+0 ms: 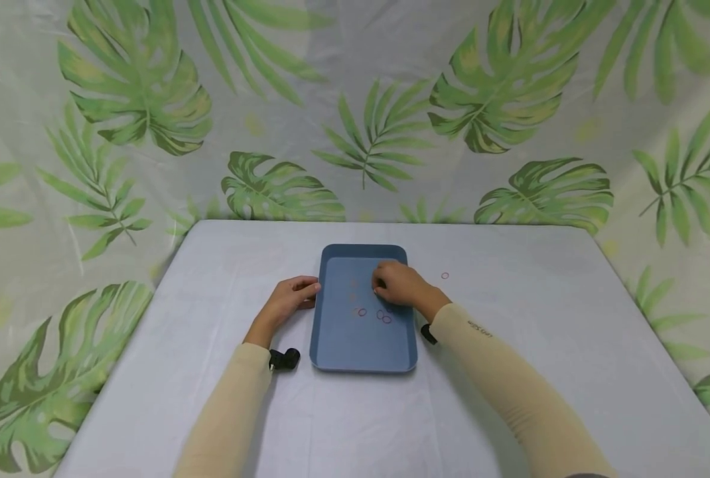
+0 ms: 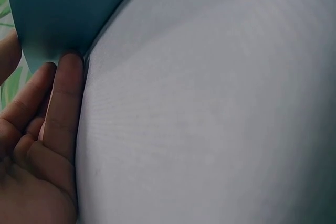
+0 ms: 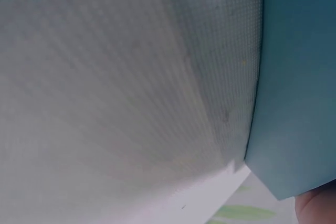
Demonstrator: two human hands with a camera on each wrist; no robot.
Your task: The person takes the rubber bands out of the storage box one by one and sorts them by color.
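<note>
Hands work at a blue tray (image 1: 337, 345) that lies on the middle of a white table (image 1: 546, 372). The left hand (image 1: 288, 300) rests on the table at the tray's left rim, its fingers loosely bent and their tips touching the rim; the left wrist view shows a fingertip (image 2: 68, 66) pressed against the tray's outer wall, and nothing is held. The right hand (image 1: 399, 284) is over the upper right part of the tray, palm down, fingers curled with the tips drawn together low on the tray floor; whether they pinch anything I cannot tell. Small red rings (image 1: 362, 312) lie on the tray floor just below the right hand, one near the middle and two close together to its right. Another ring (image 1: 445, 275) lies on the table just right of the tray, near the right wrist. Both arms wear beige sleeves (image 1: 498, 372). A leaf-patterned cloth (image 1: 140, 106) hangs behind the table.
</note>
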